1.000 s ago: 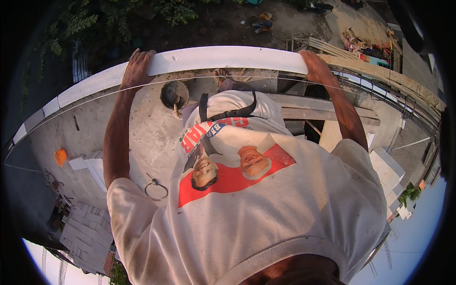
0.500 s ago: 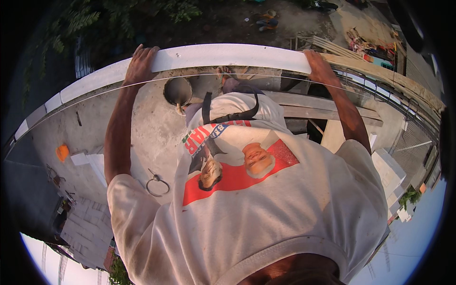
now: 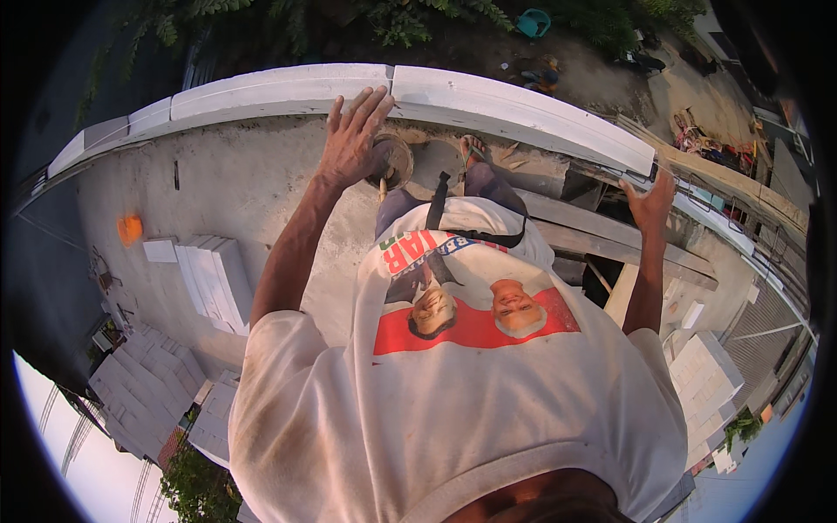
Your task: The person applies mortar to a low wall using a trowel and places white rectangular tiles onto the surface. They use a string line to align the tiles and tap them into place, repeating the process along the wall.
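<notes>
Pale concrete floor [image 3: 209, 174] of a raised outdoor work area fills the middle of the head camera's view, bent by the fisheye lens, with dark foliage [image 3: 410, 19] and shaded ground beyond its far edge. Along that edge runs a low line of white blocks [image 3: 270, 92], and on its right lies a long white block [image 3: 523, 118], separated from its left neighbour by a narrow dark seam. Neither hand is closed around it. At its left end, the left hand [image 3: 356, 131] is open, palm down and fingers spread, with the fingertips overlapping the blocks just left of the seam; whether they touch cannot be told. Just beyond its right end, the right hand [image 3: 652, 199] is also open, thumb held apart from the fingers, near the block's corner. Between the two hands, the long block looks matt and plain, with a straight-cut right end; it slopes down to the right across the view, and its apparent curve matches the lens distortion. Nearer the person, a dark bucket [image 3: 399, 164] stands on the floor below the seam, beside a sandalled foot [image 3: 472, 150].
</notes>
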Motion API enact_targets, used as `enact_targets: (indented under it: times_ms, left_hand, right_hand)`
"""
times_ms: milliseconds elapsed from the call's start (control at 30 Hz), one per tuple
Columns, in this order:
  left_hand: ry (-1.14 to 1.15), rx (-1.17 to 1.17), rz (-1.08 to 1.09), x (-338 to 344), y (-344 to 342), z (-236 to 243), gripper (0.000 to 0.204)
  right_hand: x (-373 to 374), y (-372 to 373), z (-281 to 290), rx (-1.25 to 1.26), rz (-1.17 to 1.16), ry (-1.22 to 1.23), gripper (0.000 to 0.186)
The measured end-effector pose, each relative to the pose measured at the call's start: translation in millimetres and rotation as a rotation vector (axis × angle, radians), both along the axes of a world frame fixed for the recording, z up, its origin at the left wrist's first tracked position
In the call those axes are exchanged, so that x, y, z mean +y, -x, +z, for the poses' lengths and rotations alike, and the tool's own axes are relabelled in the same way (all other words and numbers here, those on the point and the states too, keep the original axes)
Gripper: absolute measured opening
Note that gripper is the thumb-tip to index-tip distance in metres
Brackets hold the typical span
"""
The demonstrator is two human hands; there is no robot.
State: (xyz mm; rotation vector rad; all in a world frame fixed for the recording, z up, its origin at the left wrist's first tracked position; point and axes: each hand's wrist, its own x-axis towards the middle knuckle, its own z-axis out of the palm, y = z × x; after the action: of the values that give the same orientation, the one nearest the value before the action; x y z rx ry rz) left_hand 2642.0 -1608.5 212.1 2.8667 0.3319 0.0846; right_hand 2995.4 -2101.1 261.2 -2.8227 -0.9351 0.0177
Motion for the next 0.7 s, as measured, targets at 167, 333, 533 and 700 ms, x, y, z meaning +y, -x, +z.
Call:
enact_targets:
  times_ms: [167, 333, 533, 700]
  left_hand:
    - [0.573, 0.375, 0.175, -28, 124, -69, 0.082]
    - [1.049, 0.806, 0.133, -57, 205, -130, 0.084]
    - [0.810, 1.046, -0.169, -61, 246, -159, 0.083]
    - [0.572, 1.222, -0.314, -73, 259, -187, 0.073]
  right_hand:
    - [-24, 195, -87, 0.277, -0.409, -0.394, 0.092]
    - [43, 409, -93, 1.535, -1.178, -0.382, 0.089]
    - [62, 521, -86, 1.814, -1.285, -1.301, 0.085]
    - [75, 524, -114, 1.660, -1.208, -0.995, 0.077]
